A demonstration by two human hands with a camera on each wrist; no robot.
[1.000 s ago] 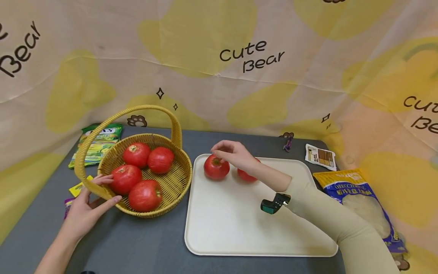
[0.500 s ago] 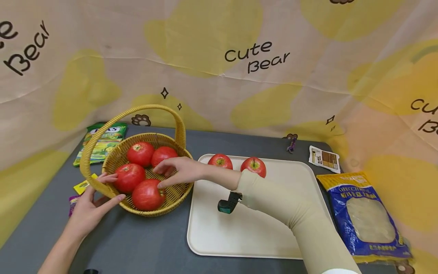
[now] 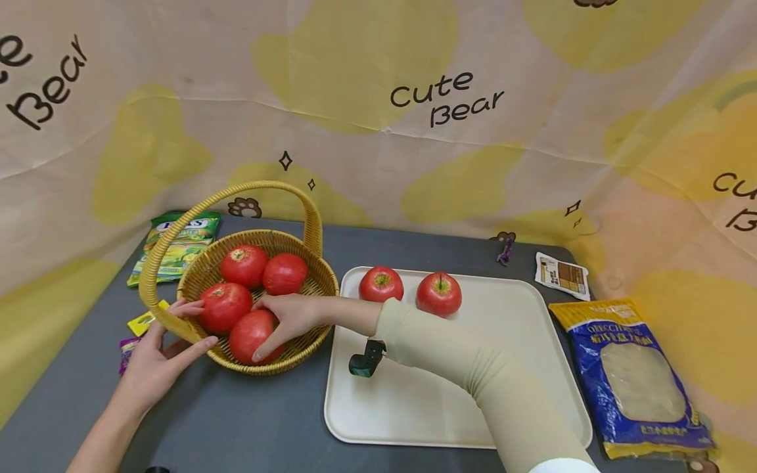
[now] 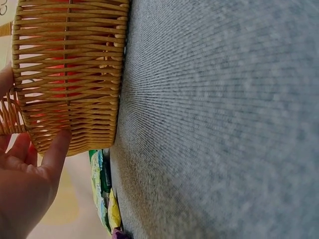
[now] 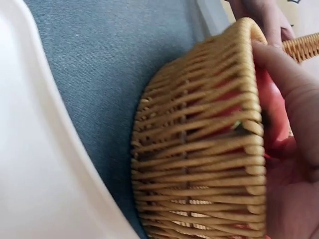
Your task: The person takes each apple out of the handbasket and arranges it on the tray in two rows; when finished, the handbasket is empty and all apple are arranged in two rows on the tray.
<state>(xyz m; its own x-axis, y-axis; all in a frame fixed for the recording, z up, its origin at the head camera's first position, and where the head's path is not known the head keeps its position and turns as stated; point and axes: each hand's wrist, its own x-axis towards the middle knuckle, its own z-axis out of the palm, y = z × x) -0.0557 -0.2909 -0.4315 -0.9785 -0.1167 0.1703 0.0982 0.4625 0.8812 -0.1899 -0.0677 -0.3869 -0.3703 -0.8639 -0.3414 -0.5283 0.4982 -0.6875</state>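
Observation:
A yellow wicker basket (image 3: 322, 279) with a tall hoop handle stands on the left, with several red apples in it. My left hand (image 3: 152, 368) holds its left rim by the handle's base, fingers over the edge and thumb outside; the left wrist view shows the hand (image 4: 32, 181) against the woven wall (image 4: 70, 84). My right hand (image 3: 296, 316) reaches inside and grips the front apple (image 3: 250, 336), thumb on its near side. In the right wrist view that apple (image 5: 275, 112) is partly hidden by rim and fingers. Two more apples (image 3: 381, 285) (image 3: 439, 294) sit on the tray.
The cream tray (image 3: 414, 401) lies right of the basket, under my right forearm. A blue and yellow pasta bag (image 3: 641, 381) and a small white-brown packet (image 3: 562, 276) are at the right. Behind the basket lies a green snack bag (image 3: 189, 233). A purple-wrapped piece (image 3: 505, 251) lies at the back.
My right hand has moved left from an apple on the tray into the basket and now grips the front apple there. My left hand stays on the basket rim.

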